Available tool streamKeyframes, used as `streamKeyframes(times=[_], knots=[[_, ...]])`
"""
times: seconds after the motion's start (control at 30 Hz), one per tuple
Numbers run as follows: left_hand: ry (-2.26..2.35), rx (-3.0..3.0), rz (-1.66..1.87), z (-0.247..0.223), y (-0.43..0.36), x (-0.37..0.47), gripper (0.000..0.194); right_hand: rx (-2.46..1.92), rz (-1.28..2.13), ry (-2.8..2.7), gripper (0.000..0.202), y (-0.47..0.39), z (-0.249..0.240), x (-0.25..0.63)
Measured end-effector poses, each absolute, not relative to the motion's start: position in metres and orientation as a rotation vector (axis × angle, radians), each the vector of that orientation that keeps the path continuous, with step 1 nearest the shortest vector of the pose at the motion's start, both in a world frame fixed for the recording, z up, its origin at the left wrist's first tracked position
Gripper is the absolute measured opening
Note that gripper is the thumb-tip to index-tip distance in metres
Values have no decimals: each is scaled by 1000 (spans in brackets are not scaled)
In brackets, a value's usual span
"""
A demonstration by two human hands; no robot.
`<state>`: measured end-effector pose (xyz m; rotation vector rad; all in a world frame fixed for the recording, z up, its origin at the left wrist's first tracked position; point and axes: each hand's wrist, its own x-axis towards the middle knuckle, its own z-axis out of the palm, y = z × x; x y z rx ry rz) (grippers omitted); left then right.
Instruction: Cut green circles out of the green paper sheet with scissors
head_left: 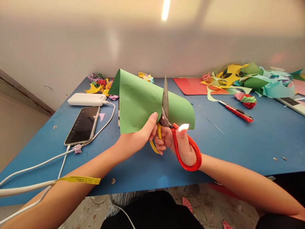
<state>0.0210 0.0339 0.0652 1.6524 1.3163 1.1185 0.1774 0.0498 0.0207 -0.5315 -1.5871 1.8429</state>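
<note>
My left hand (145,129) grips a sheet of green paper (138,105) by its lower edge, thumb on the near face. A faint round outline is drawn on the paper, and its left side folds back. In my right hand (183,146) is a pair of scissors (166,101) with one red and one yellow handle. The blades stand apart and point upward, with the paper's edge between them. My right thumb passes through the red loop, and my fingers are at the yellow one. Both hands are above the blue table (152,175).
A phone (82,125) and white power bank (87,99) lie left, joined by white cables. Yellow and red paper flowers (100,85) sit behind them. At right are a red cutter knife (235,111), a folded paper flower (246,100), paper scraps (252,76) and a red sheet (190,87).
</note>
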Motion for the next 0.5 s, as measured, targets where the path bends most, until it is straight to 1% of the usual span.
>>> streamKeyframes(times=[0.17, 0.5], knots=[[1306, 1652, 1093, 67, 36, 18, 54, -548, 1824, -1587, 73, 50, 24, 178], [1256, 1639, 1037, 72, 39, 13, 52, -622, 1913, -1461, 74, 52, 24, 178]])
